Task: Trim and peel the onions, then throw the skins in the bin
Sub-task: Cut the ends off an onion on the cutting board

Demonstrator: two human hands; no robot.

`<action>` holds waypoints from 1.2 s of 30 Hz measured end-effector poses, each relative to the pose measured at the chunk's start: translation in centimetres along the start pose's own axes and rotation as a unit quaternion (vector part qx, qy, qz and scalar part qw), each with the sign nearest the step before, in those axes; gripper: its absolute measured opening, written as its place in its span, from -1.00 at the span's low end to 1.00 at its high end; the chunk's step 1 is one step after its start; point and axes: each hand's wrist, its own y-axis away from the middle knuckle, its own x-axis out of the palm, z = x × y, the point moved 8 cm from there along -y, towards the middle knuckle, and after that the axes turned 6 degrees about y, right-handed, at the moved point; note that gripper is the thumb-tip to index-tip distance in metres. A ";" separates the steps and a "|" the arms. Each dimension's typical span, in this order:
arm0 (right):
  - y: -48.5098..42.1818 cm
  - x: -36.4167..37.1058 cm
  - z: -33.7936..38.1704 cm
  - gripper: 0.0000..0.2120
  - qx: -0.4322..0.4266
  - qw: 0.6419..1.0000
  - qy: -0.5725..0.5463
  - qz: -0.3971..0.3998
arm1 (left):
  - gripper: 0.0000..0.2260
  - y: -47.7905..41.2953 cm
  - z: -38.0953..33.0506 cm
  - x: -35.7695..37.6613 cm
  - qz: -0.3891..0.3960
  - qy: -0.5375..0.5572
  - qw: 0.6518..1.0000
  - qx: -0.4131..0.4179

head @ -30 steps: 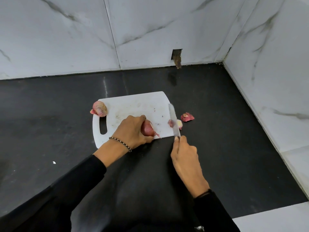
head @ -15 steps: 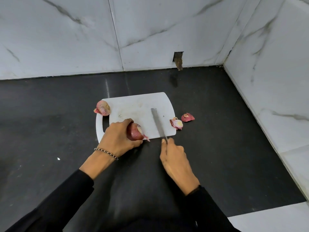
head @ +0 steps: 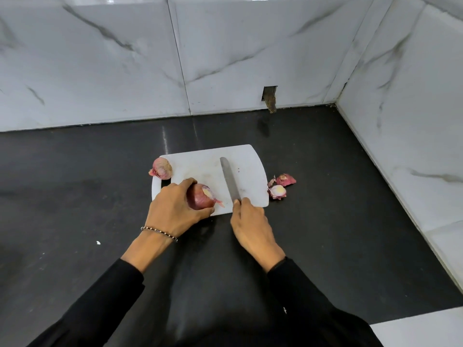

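The left hand (head: 175,209) was curled over a red onion (head: 200,200), gripping it from the left, thumb along the near side and fingers over the top. The onion sat at the near edge of the white cutting board (head: 248,161), its cut, pale face and a wisp of loose skin pointing right, out of the hand. A beaded bracelet (head: 159,231) circled that wrist above a black sleeve. Just to the right, apart from the onion, the right hand (head: 253,229) was closed round the handle of a knife (head: 230,181); the handle itself was hidden under the hand. The blade ran away from the hand across the middle of the board, tip toward the wall, with a strip of bare board between it and the held onion. A second onion (head: 161,168), unpeeled, lay at the board's far left corner by its handle slot. Off the board's right edge, on the black counter (head: 350,196), lay a trimmed onion end (head: 277,191) with its white cut face up, and just beyond it a piece of red skin (head: 285,179).
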 end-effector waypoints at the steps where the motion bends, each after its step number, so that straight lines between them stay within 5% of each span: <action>1: -0.2 -0.1 -0.5 -0.67 0.009 1.000 -0.002 -0.003 | -0.34 0.0 0.2 -0.1 -0.005 0.002 1.000 0.000; 8: -0.2 -2.1 -6.5 -0.61 0.129 0.986 -0.069 -0.075 | -0.42 -0.3 0.7 0.2 -0.002 0.022 1.000 -0.004; 17: 0.7 -0.1 -3.7 -0.60 0.064 0.997 -0.038 -0.021 | -0.34 0.0 -1.1 1.1 0.006 -0.010 1.000 0.013; 25: 1.5 -2.9 -11.0 -0.63 0.171 0.978 -0.048 -0.107 | -0.32 0.4 -0.7 1.1 0.011 -0.005 1.000 0.009; 30: 2.3 -4.7 -12.1 -0.63 0.166 0.973 -0.020 -0.158 | -0.31 0.4 -0.5 1.7 0.012 0.039 0.999 0.017; 36: 1.1 -2.7 -9.6 -0.62 0.124 0.989 0.000 -0.083 | -0.31 0.0 -0.7 2.3 0.022 0.045 0.998 0.025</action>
